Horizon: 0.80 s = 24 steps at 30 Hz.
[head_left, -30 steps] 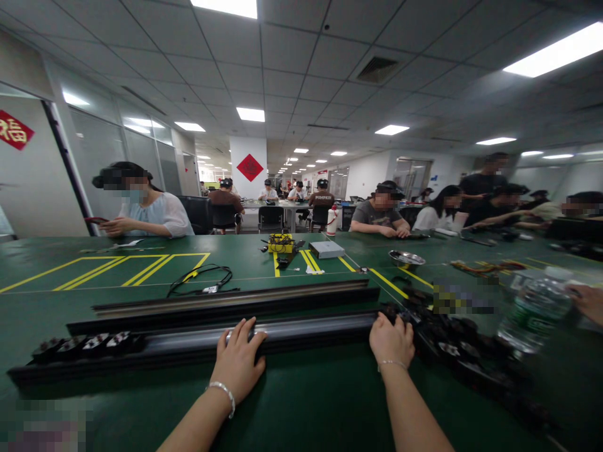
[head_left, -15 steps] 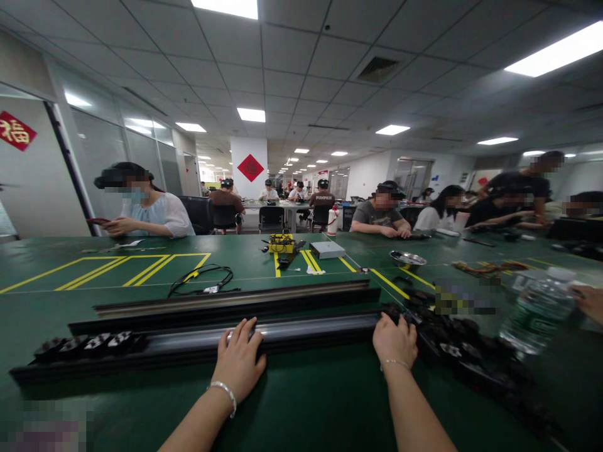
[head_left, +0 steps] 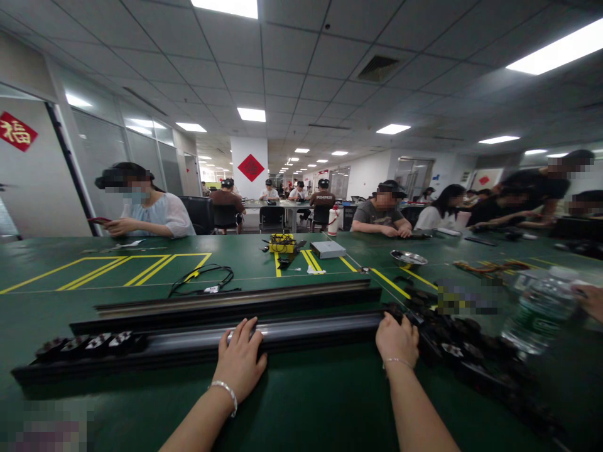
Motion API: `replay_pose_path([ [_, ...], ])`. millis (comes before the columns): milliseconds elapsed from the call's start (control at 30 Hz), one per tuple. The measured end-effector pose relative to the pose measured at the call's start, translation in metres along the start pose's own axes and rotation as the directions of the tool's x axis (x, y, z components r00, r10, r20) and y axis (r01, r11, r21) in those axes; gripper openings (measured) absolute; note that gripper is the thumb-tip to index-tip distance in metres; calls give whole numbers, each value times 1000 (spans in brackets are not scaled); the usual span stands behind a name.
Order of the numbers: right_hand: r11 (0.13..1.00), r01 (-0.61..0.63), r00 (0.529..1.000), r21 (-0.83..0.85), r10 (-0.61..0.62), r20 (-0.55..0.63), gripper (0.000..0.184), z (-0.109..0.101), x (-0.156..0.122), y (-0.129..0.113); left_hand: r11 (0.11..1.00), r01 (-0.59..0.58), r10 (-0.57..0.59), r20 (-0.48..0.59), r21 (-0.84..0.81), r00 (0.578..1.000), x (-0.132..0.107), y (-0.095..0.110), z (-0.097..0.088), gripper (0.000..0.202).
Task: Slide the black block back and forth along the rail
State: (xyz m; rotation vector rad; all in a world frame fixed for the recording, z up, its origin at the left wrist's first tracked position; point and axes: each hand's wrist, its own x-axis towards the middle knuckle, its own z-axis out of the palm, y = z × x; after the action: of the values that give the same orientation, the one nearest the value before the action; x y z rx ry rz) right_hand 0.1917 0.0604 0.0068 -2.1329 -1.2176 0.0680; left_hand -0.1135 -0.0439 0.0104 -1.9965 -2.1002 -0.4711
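Observation:
A long black rail [head_left: 301,331] with a silvery channel lies across the green table [head_left: 306,402] in front of me. My left hand [head_left: 241,359] rests on its middle, fingers stretched flat over the channel. My right hand [head_left: 397,339] is curled at the rail's right end, fingers closed on something I cannot make out, beside a pile of small black parts [head_left: 464,351]. Several black parts [head_left: 89,344] sit in the rail's left end. A second rail [head_left: 235,301] lies just behind the first.
A plastic water bottle [head_left: 539,311] stands at the right, another person's hand [head_left: 591,300] next to it. A black cable [head_left: 202,279], a yellow device [head_left: 281,243], a grey box [head_left: 328,249] and a metal dish [head_left: 407,258] lie farther back. Seated people ring the table.
My right hand has edged slightly right along the rail end. A standing person at the far right has moved further right. My left hand stays put.

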Motion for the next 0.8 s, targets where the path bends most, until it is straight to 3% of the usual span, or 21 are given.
replay_pose_path([
  [433, 999, -20, 1000, 40, 20, 5, 44, 1, 4, 1, 999, 39, -39, 8, 1, 999, 2, 4, -5, 25],
  [800, 998, -15, 999, 60, 17, -42, 45, 8, 10, 5, 1000, 1, -1, -32, 9, 999, 1, -1, 1, 23],
])
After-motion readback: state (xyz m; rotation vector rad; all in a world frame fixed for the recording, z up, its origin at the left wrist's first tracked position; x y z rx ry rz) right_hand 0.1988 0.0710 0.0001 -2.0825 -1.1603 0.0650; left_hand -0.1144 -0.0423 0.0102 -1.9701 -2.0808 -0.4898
